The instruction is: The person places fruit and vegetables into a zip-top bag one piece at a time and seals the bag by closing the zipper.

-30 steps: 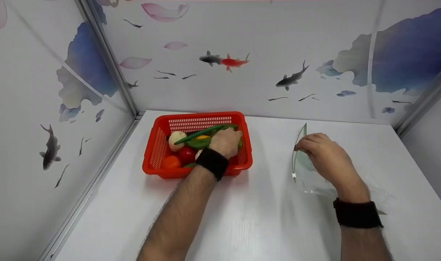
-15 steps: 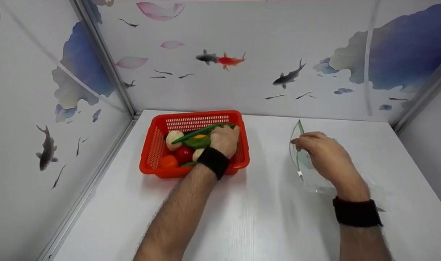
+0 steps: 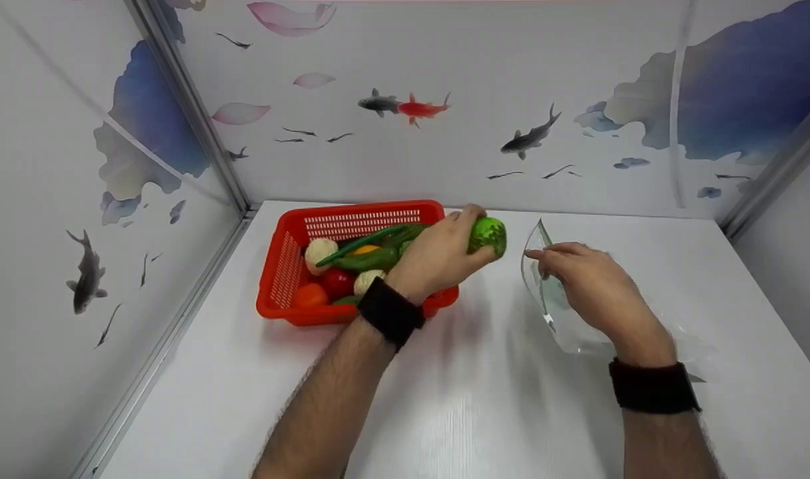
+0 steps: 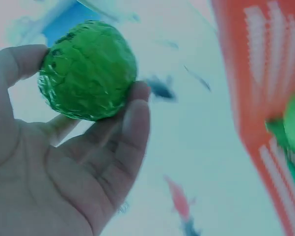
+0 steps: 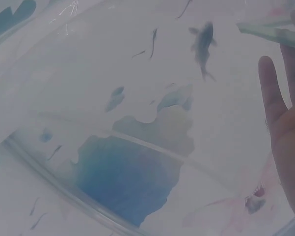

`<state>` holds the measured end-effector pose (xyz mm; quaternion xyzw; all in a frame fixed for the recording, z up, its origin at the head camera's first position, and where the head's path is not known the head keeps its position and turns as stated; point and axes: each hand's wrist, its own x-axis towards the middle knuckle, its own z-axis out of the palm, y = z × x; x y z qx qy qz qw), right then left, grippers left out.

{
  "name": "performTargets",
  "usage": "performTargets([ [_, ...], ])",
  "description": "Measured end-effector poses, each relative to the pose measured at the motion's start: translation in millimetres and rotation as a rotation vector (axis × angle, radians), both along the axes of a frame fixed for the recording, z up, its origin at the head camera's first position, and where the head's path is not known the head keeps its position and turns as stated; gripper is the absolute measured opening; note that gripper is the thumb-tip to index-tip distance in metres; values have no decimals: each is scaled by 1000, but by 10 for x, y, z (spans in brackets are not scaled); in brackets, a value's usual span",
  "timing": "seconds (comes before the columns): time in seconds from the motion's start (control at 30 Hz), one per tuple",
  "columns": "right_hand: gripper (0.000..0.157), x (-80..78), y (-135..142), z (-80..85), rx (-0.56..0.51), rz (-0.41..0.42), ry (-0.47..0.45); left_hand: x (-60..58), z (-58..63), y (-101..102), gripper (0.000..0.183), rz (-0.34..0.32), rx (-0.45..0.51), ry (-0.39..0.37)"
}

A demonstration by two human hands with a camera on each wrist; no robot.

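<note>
My left hand (image 3: 438, 256) holds a round green vegetable (image 3: 488, 237) with a crinkled, shiny surface, just past the right rim of the red basket (image 3: 276, 307). In the left wrist view, thumb and fingertips curl around this green vegetable (image 4: 88, 71). My right hand (image 3: 594, 286) pinches the upper edge of a clear zip bag (image 3: 578, 338), whose mouth gapes toward the basket. The right wrist view catches the same hand (image 5: 292, 147) at the bag's greenish edge (image 5: 265, 33). A gap separates the green vegetable from the bag's mouth.
Inside the basket lie a long green pepper (image 3: 351, 249), a white round vegetable (image 3: 321, 253), a red round one (image 3: 337, 283), an orange one (image 3: 310, 295) and several others. The white table (image 3: 471, 399) backs onto a wall (image 3: 484, 80) painted with fish.
My left hand has come up out of the basket and moved right, bringing the round green vegetable with it. The right hand keeps its pinch; the bag's mouth has tilted slightly left.
</note>
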<state>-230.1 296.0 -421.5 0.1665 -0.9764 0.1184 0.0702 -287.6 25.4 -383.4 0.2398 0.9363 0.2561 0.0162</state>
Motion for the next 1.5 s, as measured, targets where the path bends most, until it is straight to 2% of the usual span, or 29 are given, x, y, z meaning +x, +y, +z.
performTargets([
  [0.1,46,-8,-14,-14,11,7,1,81,-11,115,63,-71,126,-56],
  [0.23,29,-17,-25,-30,28,12,8,132,-41,231,65,-125,223,-98],
  [0.37,29,0,-1,-16,29,11,26,126,-85,278,63,-131,247,-115],
  [0.5,30,26,38,14,6,20,117,105,-130,278,60,-146,245,-120],
  [0.67,36,41,77,18,-32,51,311,94,-198,262,55,-172,192,-100],
  [0.87,36,67,116,9,-85,97,493,142,-249,253,58,-218,46,-21],
  [0.97,37,90,115,17,-102,81,507,176,-266,269,60,-269,-14,26],
  [1.07,37,120,97,39,-118,39,466,201,-278,298,61,-338,-29,47],
  [1.2,29,156,78,68,-140,-12,414,206,-312,333,62,-422,-37,30],
  [1.3,23,181,81,85,-150,-51,410,191,-363,347,61,-469,-62,20],
  [1.4,19,194,90,104,-155,-95,436,181,-418,364,61,-485,-99,25],
  [1.5,18,204,109,132,-172,-123,463,179,-459,387,61,-455,-154,59],
])
